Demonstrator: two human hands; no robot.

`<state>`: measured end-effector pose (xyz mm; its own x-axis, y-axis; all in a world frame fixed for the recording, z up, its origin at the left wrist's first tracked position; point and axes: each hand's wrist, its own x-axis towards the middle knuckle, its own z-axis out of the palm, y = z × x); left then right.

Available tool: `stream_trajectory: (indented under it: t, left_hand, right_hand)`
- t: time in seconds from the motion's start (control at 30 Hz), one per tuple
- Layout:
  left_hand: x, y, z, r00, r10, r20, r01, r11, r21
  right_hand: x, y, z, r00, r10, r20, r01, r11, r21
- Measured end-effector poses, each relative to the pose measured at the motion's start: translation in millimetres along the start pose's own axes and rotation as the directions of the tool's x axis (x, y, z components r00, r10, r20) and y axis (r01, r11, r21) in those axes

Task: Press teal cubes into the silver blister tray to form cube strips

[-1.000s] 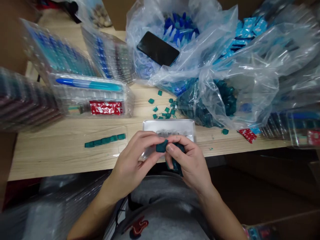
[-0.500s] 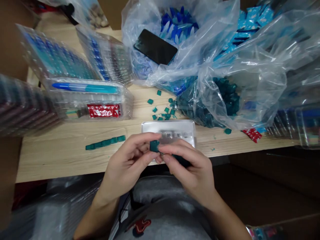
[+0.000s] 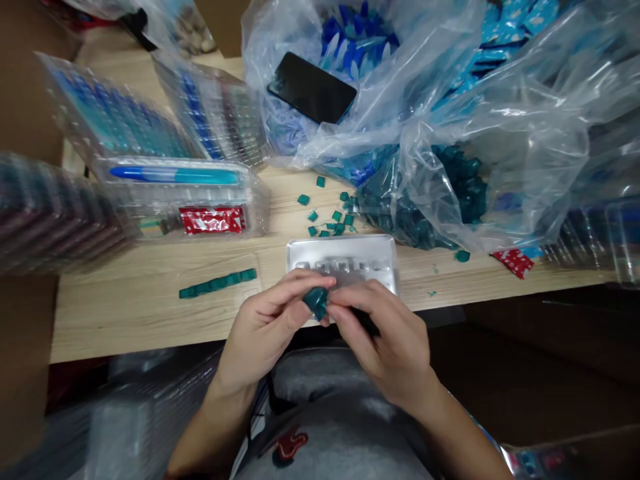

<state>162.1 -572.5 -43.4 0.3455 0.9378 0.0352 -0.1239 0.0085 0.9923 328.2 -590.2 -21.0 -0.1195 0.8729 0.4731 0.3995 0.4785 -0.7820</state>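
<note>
Wooden surface [image 3: 150, 327] carries a silvery tray [image 3: 343, 252], a row of teal squares [image 3: 217, 283] and scattered loose ones [image 3: 325, 213]. Just below the tray, fingers [image 3: 300, 291] of the left hand [image 3: 265, 333] and right hand [image 3: 385, 340] close together on 1 teal square [image 3: 316, 302], held above the surface.

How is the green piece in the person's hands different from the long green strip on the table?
The green piece is short and chunky, while the long green strip stretches out in a straight row. The piece is pinched between the left hand and right hand; the strip lies flat on the wooden table, untouched. Both are the same dark teal green.
</note>
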Motion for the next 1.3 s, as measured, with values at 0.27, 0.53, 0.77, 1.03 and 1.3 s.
stream_trajectory:
  t: [0.27,0.53,0.77,1.03,1.3]
  left_hand:
    - [-2.0,9.0,6.4,0.947,0.314,-0.064,-0.263,0.877,0.401]
    - [-3.1,2.8,3.8,0.991,0.067,-0.116,-0.067,0.998,0.006]
    - [-4.3,0.0,9.7,0.982,0.041,-0.184,-0.039,0.999,0.017]
    - [-8.3,-0.1,-3.1,0.987,0.112,-0.117,-0.096,0.986,0.135]
    - [7.3,-6.3,-40.3,0.964,0.264,-0.020,-0.154,0.620,0.769]
  right_hand:
    - [1.0,-4.9,0.0,0.998,0.067,0.007,-0.067,0.997,-0.023]
    - [1.6,-5.2,-3.4,0.960,0.278,0.032,-0.277,0.930,0.241]
    - [1.0,-7.9,-7.5,0.918,0.392,0.058,-0.395,0.891,0.225]
    - [0.9,0.9,-3.8,0.957,0.281,0.078,-0.291,0.937,0.193]
    - [-5.9,17.0,-23.4,0.870,0.489,-0.067,-0.481,0.870,0.105]
